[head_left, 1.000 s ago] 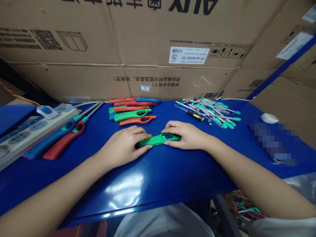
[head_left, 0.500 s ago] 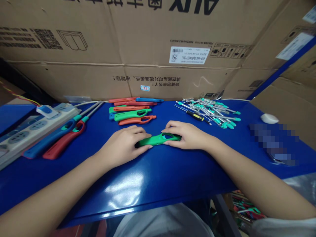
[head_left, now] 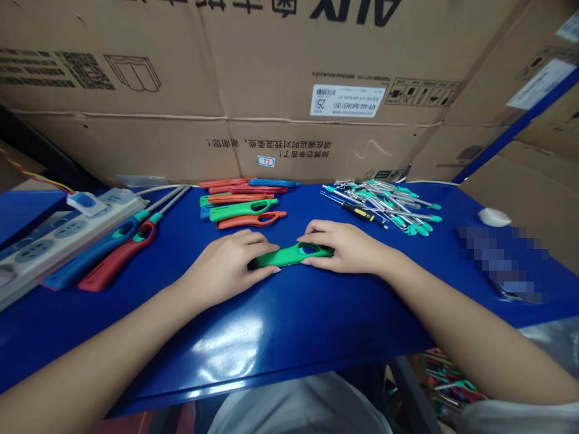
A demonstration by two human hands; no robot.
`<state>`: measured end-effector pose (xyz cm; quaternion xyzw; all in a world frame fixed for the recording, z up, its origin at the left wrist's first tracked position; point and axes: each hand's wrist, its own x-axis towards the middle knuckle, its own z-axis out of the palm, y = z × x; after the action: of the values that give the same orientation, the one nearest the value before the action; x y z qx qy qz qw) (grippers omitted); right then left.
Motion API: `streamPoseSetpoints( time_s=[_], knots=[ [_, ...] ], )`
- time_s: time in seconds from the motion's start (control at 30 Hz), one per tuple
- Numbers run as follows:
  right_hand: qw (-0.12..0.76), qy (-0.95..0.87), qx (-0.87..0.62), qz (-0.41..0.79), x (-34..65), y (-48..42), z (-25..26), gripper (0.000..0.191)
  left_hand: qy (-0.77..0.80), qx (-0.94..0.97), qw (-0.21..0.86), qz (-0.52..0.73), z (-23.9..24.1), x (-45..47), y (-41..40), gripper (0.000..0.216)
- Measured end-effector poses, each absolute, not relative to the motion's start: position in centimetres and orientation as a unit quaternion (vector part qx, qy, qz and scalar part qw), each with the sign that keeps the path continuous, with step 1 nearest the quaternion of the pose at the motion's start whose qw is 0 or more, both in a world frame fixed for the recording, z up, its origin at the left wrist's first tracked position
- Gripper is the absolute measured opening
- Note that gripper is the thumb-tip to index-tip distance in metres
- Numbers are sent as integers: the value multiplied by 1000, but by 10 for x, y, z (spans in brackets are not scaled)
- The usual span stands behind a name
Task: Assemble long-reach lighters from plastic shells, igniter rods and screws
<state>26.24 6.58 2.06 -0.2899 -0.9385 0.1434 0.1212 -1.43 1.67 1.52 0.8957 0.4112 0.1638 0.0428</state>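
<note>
A green lighter handle point(head_left: 284, 257) with an oval trigger opening lies level between both my hands, just over the blue table. My left hand point(head_left: 230, 256) closes on its left end, thumb at the near side and fingers at the far side. At the other end, beside the trigger hole, my right hand point(head_left: 346, 248) pinches it the same way. Both tips of the handle are covered by my fingers. Beyond the left hand lies a stack of lighter handles in green, orange and blue, the nearest an orange handle point(head_left: 251, 220).
Metal lighter tubes with teal ends point(head_left: 398, 205) are heaped at the back right, a black-and-yellow screwdriver point(head_left: 359, 211) beside them. Blue point(head_left: 93, 253) and red point(head_left: 120, 256) long-necked lighters lie along a power strip point(head_left: 67, 232) at left. A cardboard wall point(head_left: 271, 90) borders the table's back.
Almost nothing differs. Both hands and the green handle have shifted very slightly to the right.
</note>
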Motion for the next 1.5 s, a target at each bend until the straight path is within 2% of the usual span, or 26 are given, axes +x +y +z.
streamPoseSetpoints(
  time_s=[0.33, 0.53, 0.63, 0.73, 1.0, 1.2, 1.3, 1.4, 1.5],
  knots=[
    [89, -937, -304, 146, 261, 65, 21, 43, 410, 898, 39, 158, 13, -14, 17, 30],
    [82, -949, -292, 86, 259, 64, 20, 44, 400, 907, -31, 127, 14, -9, 13, 31],
    [85, -957, -274, 48, 259, 65, 19, 39, 397, 907, -46, 132, 13, -8, 13, 32],
    [102, -962, -251, 33, 259, 66, 17, 31, 399, 902, -33, 161, 11, -9, 15, 34],
    [137, -965, -225, 5, 260, 65, 16, 34, 382, 900, -3, 210, 10, -11, 15, 30],
    [175, -957, -231, 29, 260, 66, 16, 27, 393, 895, -29, 206, 10, -10, 15, 30],
    [191, -949, -246, 50, 260, 65, 17, 23, 403, 894, -7, 197, 12, -10, 15, 33],
    [183, -943, -272, 50, 260, 63, 19, 25, 411, 890, 35, 197, 14, -9, 16, 34],
    [167, -940, -295, 28, 259, 63, 19, 32, 402, 891, 32, 207, 14, -9, 15, 40]
  ],
)
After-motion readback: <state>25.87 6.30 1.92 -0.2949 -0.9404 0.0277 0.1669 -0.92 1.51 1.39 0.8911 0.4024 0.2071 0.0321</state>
